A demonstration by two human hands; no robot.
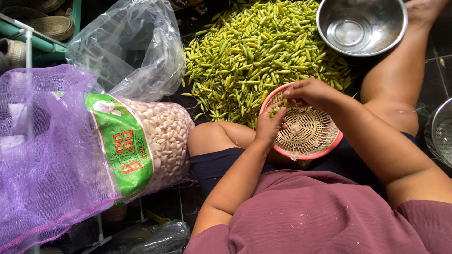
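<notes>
Both our hands meet over a pink basket (325, 149) on our lap: left hand (269, 126) fingers pinched together on a small green chilli (277, 109), right hand (308, 92) pinching its other end. Beyond lies a chilli pile (254, 51), steel bowl (361, 24); garlic sack (165, 136) left.

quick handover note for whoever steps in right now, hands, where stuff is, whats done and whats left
Left hand and right hand meet over the pink basket on the lap, pinching a small green chili.
Basket holds only a few bits.
Big chili pile lies on the floor ahead, barely worked.
Steel bowl beyond it is empty.
Sack of peeled garlic lies at the left, untouched.
</notes>
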